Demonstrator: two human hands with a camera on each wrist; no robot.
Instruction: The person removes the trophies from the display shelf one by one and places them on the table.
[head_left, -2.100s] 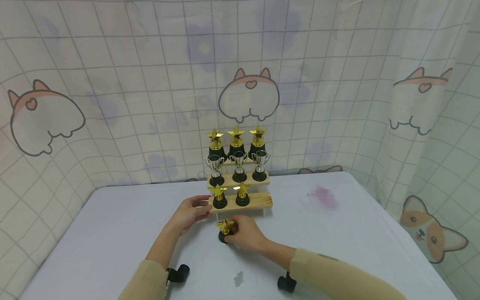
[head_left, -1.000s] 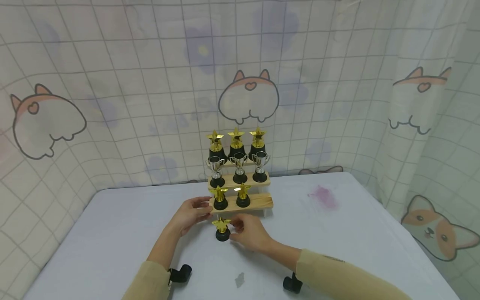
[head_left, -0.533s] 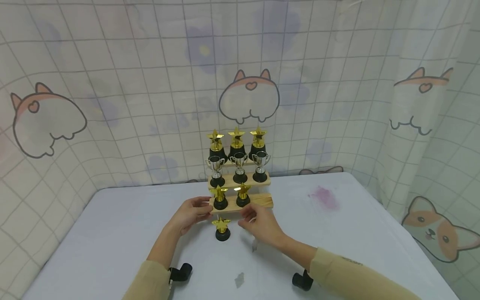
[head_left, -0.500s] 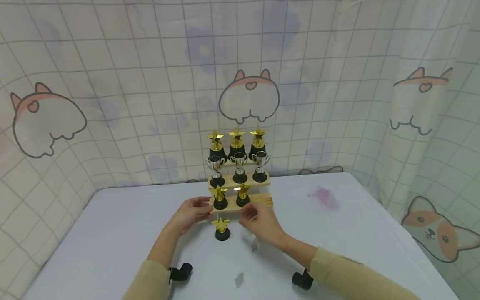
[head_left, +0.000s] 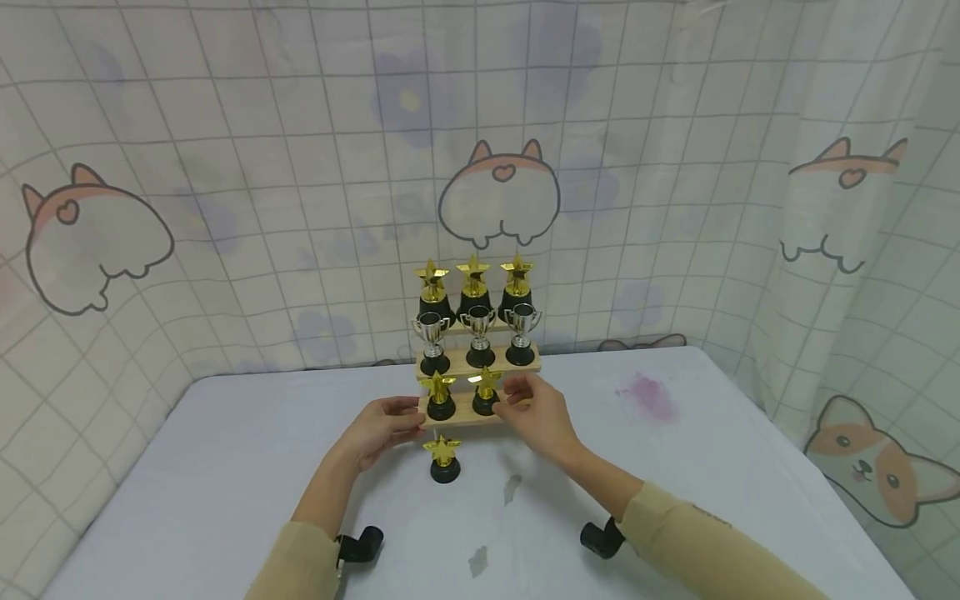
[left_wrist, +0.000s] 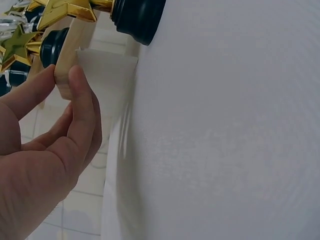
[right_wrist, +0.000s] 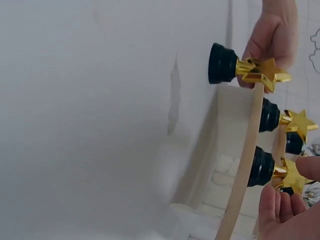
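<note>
My left hand [head_left: 384,429] pinches the left end of the lowest wooden shelf [left_wrist: 67,65] between thumb and fingers. Two small gold star trophies on black bases stand on that shelf: a left one [head_left: 439,396] and a second one [head_left: 486,392]. My right hand [head_left: 538,415] is right beside the second one, hiding the shelf's right end. In the right wrist view its thumb and fingers [right_wrist: 268,200] are parted, close around this trophy's star and base. A third small star trophy [head_left: 445,461] stands upright on the white table in front of the shelf.
Behind, the middle shelf [head_left: 459,363] bears three silver cup trophies [head_left: 479,333]. Three larger gold star trophies [head_left: 473,287] stand on the top shelf. The white-covered table [head_left: 637,467] meets a grid-patterned curtain [head_left: 300,208] at the back.
My right hand has let go of the front star trophy, leaving it on the table. It has moved up and right to the second trophy on the shelf. The left hand stays put.
</note>
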